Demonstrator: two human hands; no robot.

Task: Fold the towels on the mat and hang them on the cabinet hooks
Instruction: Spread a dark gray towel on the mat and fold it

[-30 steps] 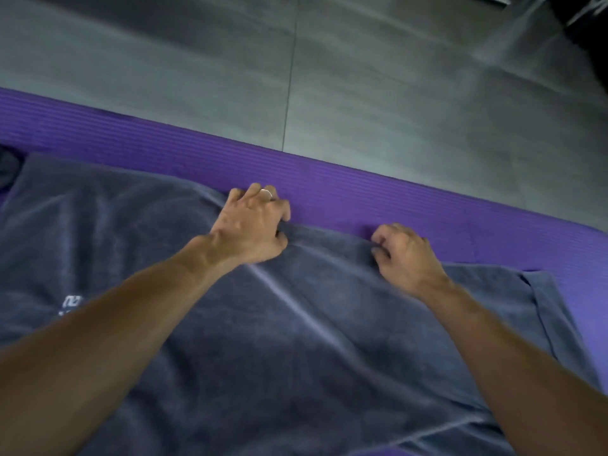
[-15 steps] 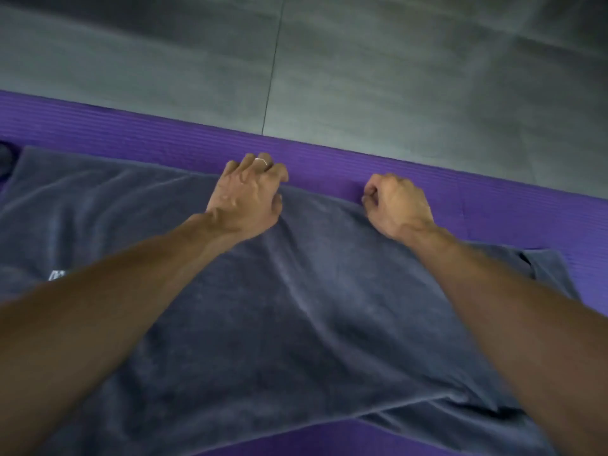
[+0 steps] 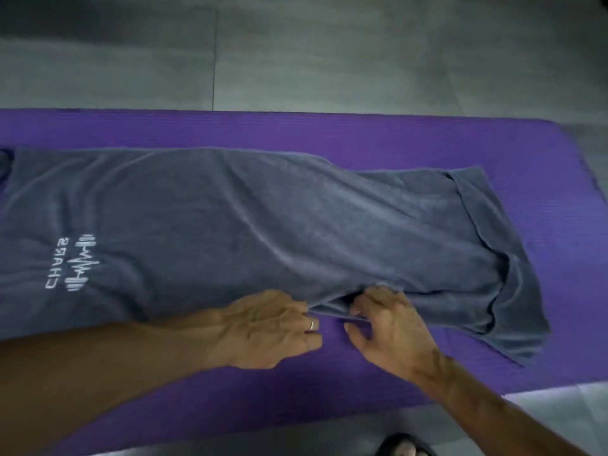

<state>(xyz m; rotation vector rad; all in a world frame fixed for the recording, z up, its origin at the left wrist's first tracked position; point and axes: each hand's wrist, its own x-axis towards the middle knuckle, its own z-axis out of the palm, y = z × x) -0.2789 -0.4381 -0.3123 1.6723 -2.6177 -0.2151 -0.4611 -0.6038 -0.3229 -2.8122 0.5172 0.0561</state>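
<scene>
A: Starting at the left, what lies there?

B: A grey gym towel (image 3: 263, 225) stretched lengthwise across the purple exercise mat (image 3: 329, 130), which sits on a grey tiled floor (image 3: 296, 54). Near its left end is a white printed logo (image 3: 77, 261), a barbell with a pulse line and some lettering, seen upside down and not clear enough to read in full.

A: And the hands?

B: The left hand (image 3: 269, 329), with a ring (image 3: 312, 325) on one finger, is at the towel's near edge; its fingers are curled and its fingertips meet the hem, apparently pinching it. Just beside it, the right hand (image 3: 388, 327) has its fingers hooked over the same near edge, gripping the cloth where it lifts a little off the mat.

A: Which step is this, do you think?

B: Folding, I'd say, and early: the towel already looks doubled lengthwise, and both hands are at the near edge to straighten or fold it. Nothing is near hanging yet, and no cabinet hooks are in view.

A: What does the next move need?

B: Probably an even pull with both hands so the edges line up. The right end is rumpled, one corner flap turned over, and diagonal creases run through the middle, so smoothing looks necessary.

A: Anything further right?

B: At the bottom edge, what looks like a dark sandal (image 3: 404, 447) on the floor.
</scene>
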